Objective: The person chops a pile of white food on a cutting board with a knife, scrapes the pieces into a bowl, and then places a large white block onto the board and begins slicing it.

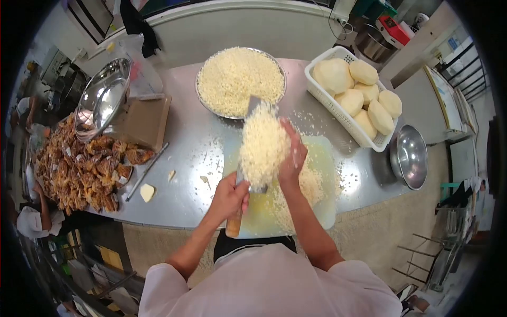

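My left hand [231,199] is closed around the wooden handle of a cleaver [233,224]. Its broad blade lies flat under a tall heap of finely chopped pale vegetable [263,148], lifted above the cutting board [322,208]. My right hand [293,156] lies along the right side of the heap, fingers stretched out and touching it. Just beyond the blade's tip stands a metal bowl [197,91] piled high with the same chopped bits. More bits are scattered over the greenish board.
A white basket [338,117] of peeled round vegetables [350,103] stands at the back right, beside a metal bowl [411,158]. On the left are a brown heap of wrapped pieces [79,169], a tilted steel bowl [103,98], a cardboard box [138,124] and a thin rod [148,171].
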Demonstrator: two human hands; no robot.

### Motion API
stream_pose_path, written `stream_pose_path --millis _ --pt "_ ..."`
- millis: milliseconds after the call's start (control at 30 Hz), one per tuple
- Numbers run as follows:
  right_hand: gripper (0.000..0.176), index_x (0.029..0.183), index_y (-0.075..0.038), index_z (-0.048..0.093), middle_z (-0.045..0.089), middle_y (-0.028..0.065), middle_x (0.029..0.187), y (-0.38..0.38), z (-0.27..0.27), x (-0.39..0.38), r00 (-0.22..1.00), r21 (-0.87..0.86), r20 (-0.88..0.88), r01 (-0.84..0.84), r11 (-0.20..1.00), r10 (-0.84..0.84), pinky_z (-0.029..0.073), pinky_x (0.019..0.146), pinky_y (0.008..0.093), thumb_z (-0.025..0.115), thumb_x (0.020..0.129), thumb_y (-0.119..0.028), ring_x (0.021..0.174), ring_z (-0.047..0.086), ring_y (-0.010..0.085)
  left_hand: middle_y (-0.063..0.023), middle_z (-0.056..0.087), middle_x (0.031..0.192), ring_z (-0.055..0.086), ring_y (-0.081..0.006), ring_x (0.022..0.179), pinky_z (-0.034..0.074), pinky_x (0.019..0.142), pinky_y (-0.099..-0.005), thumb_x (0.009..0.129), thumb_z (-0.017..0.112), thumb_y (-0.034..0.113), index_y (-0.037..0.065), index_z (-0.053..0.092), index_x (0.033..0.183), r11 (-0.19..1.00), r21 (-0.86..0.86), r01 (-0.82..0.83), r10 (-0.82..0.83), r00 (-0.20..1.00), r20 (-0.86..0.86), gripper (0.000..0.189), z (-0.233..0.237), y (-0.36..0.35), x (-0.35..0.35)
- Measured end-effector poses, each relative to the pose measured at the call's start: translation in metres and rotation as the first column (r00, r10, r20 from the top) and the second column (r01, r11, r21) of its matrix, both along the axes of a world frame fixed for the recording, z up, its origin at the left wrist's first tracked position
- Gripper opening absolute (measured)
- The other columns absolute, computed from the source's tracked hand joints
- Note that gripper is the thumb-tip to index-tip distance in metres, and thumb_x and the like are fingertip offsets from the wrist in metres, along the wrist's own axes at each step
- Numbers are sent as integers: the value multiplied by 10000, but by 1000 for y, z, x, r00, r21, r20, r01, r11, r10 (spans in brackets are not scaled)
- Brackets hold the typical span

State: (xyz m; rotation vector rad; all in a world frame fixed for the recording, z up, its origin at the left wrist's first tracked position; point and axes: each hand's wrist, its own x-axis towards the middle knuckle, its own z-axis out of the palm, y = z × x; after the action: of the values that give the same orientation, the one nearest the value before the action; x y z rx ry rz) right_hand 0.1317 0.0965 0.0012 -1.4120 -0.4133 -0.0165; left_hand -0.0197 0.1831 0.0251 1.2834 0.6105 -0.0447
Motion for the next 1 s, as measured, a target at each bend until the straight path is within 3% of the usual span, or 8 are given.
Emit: stream_pose_path --millis 300,400,467,567,733,800,933,1000 --pt "489 1102 -2 647 637 154 1143 166 24 177 981 180 168 -125 976 95 356 998 342 348 983 -370 1116 552 269 -58 525 556 495 -143 394 434 400 -312 835 475 71 -14 525 768 858 442 -261 99 929 357 120 15 129 162" --pt "505 1059 -4 660 651 177 1092 186 6 199 989 166 142 -72 984 49 374 976 361 370 969 -407 1074 571 314 -87 545 561 520 -176 403 450 411 -337 824 476 64 -30 519 742 778 565 -274 134 952 276 132 8 142 191" --pt "530 1018 14 658 639 237 1046 182 -8 203 994 -249 98 71 966 -48 394 942 411 383 953 -434 1030 567 394 -137 567 570 565 -223 429 466 426 -359 816 466 54 -60 525 743 739 631 -236 125 968 216 147 -1 148 200" --pt "551 994 17 654 616 280 1024 175 -25 211 992 -506 114 113 855 -63 396 910 459 369 946 -451 1004 549 445 -287 615 656 657 -366 596 513 569 -431 745 505 40 -135 614 753 663 740 -115 104 993 62 206 2 148 205" --pt "535 1014 5 656 623 267 1030 146 0 212 988 -522 154 106 846 -28 401 907 454 368 950 -442 1014 562 422 -308 619 722 663 -390 694 515 628 -437 749 513 55 -130 614 776 583 806 -101 122 992 35 212 37 149 200" --pt "514 1034 0 655 630 257 1027 118 -1 210 988 -475 155 89 876 -17 405 911 439 372 957 -422 1012 569 413 -299 629 764 654 -411 717 511 637 -446 772 507 72 -96 634 819 379 892 -248 165 966 199 216 38 154 195" --pt "425 1150 -25 623 640 203 1080 18 -6 172 915 -265 400 73 961 41 420 909 367 393 982 -341 1017 594 335 -164 574 583 610 -244 517 485 514 -377 853 512 118 -40 563 804 531 777 -337 140 940 312 173 102 129 127" --pt "423 1140 -9 621 611 201 1161 -49 -35 151 980 -380 194 28 925 51 406 939 352 398 982 -331 1089 572 305 -109 522 544 544 -162 453 431 452 -339 869 519 131 -31 515 786 551 791 -266 74 960 271 182 108 110 84"
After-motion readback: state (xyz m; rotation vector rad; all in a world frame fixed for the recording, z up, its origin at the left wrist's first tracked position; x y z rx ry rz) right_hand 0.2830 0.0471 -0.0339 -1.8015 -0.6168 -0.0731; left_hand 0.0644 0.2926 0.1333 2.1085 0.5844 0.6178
